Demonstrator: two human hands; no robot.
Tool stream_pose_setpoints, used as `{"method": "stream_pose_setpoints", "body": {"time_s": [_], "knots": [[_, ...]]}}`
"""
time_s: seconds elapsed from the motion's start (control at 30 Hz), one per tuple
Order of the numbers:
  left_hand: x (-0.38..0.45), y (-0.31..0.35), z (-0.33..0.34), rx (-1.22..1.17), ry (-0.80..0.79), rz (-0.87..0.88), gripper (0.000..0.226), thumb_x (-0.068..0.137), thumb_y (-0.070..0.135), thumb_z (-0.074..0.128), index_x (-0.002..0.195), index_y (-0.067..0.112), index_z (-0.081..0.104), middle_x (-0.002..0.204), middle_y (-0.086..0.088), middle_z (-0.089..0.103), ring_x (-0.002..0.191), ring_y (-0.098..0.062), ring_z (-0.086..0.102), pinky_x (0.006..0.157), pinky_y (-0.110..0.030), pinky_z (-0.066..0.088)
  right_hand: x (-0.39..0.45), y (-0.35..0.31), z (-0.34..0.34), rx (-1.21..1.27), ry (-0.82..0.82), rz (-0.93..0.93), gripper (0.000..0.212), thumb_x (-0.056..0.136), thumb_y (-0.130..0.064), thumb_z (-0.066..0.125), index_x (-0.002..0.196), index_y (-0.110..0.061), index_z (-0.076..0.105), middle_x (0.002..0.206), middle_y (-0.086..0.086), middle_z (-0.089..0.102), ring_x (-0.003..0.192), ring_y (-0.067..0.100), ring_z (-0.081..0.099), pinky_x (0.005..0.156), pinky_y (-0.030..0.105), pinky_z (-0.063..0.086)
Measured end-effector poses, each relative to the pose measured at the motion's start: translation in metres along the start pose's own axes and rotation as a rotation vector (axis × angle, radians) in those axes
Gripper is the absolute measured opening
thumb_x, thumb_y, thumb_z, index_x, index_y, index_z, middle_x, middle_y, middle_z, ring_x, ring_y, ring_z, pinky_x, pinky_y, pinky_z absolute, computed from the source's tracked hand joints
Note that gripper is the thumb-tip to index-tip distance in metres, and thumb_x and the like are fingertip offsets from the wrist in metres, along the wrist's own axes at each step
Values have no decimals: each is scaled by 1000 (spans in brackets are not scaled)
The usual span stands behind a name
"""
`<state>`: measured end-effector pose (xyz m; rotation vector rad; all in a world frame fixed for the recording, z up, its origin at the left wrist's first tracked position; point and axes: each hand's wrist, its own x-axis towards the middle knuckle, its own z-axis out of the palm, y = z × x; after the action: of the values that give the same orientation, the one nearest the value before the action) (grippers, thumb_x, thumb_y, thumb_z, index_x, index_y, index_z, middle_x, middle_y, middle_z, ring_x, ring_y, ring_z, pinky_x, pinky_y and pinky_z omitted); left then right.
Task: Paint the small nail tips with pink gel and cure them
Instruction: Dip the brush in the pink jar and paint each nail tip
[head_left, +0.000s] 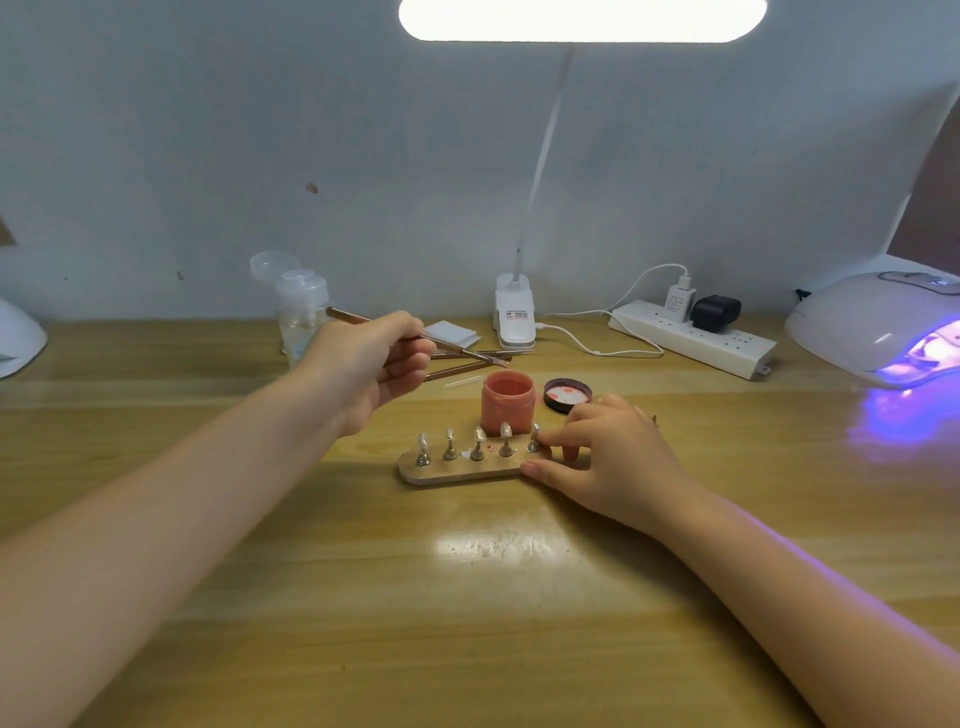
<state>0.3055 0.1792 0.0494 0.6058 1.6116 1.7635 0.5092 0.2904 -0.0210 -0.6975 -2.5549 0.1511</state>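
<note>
While my left hand is pinching a thin brown brush between thumb and fingertips, I am holding its tip just above the open jar of pink gel, which is standing near the middle of the table, right behind the wooden nail stand. The brush is slanting down to the right, its back end pointing up past my wrist. My right hand is gripping the right end of the stand, the thumb pressing along its front edge and the fingertips curling onto its top beside the rightmost holder. Five small nail tips are sitting in a row on metal holders along the stand, each tilting slightly; I cannot tell whether any is carrying gel. The jar's black lid is lying upturned just to the right of the jar, pink smears showing inside. Two more brushes are lying behind the jar. Toward the back edge, a clear pump bottle, a clip lamp and a white power strip are lining up from left to right. At the right edge, the curing lamp is glowing violet from its mouth.
</note>
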Motion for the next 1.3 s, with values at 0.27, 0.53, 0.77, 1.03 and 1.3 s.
{"method": "stream_pose_setpoints", "body": {"time_s": [0.27,0.53,0.77,1.03,1.3], "knots": [[-4,-11,-5,10,43,-57,18,92,10,59,76,3,63,50,0,63,41,-6,58,42,-17,50,-2,-4,-1,49,42,5,28,87,-51,58,100,-33,75,79,-16,64,88,13,50,76,30,38],[-9,-12,-20,-126,33,-47,20,94,9,49,90,1,67,56,-4,65,46,-10,61,46,-21,53,-2,-7,0,29,87,34,20,88,-43,63,100,-33,75,84,-11,68,83,12,44,70,27,31],[-34,-32,-15,-198,-107,115,30,99,14,41,98,0,68,69,-9,69,59,-14,65,52,-23,55,-7,-17,-4,-55,133,-82,17,90,-31,63,94,-21,76,84,-3,70,81,16,51,66,29,39],[-69,-54,-12,132,-244,595,17,88,21,60,99,13,70,83,-9,72,77,-21,70,66,-25,56,-8,-30,-4,507,310,174,6,81,-8,73,84,-12,76,71,-7,67,62,1,57,61,13,42],[-81,-67,-5,393,-266,847,23,87,26,53,106,23,64,92,7,73,91,-7,70,78,-19,54,-11,-31,-3,569,366,145,12,82,-8,73,92,-13,75,79,-2,72,73,11,66,71,31,56]]}}
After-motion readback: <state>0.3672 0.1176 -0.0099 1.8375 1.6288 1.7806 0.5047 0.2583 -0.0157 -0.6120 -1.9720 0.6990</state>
